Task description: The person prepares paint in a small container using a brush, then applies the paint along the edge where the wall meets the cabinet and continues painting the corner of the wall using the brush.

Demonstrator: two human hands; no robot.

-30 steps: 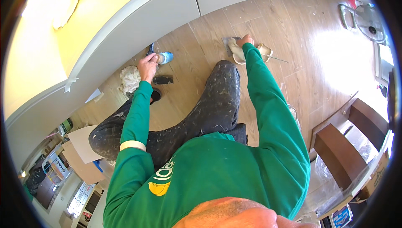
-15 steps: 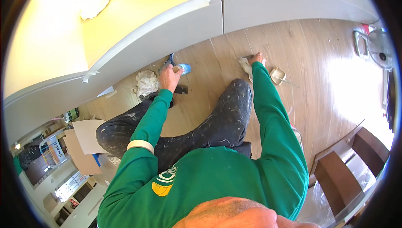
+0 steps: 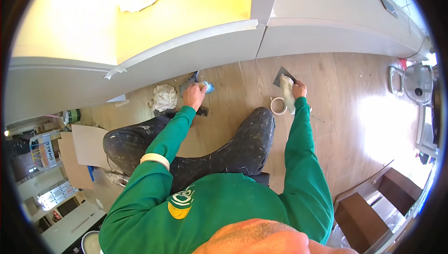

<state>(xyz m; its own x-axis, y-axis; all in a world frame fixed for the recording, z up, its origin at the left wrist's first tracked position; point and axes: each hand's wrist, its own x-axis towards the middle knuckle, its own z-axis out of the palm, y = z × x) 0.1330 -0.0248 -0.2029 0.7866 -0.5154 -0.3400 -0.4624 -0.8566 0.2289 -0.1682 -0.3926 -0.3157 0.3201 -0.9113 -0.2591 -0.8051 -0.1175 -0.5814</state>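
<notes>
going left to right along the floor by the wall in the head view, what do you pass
crumpled rag → left hand gripping a blue-handled scraper → roll of tape → right hand holding a flat trowel loaded with filler → white fan

Blue-handled putty knife (image 3: 201,86) near baseboard, filler-laden flat trowel (image 3: 285,86) over floor

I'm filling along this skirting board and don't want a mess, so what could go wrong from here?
1. The right hand holds a flat trowel loaded with pale filler; tilted, it could drop filler on the wood floor.
2. The tape roll lies right beside the right knee, which could crush it.
3. The left hand works a blue-handled scraper near the crumpled rag, which might snag.
</notes>
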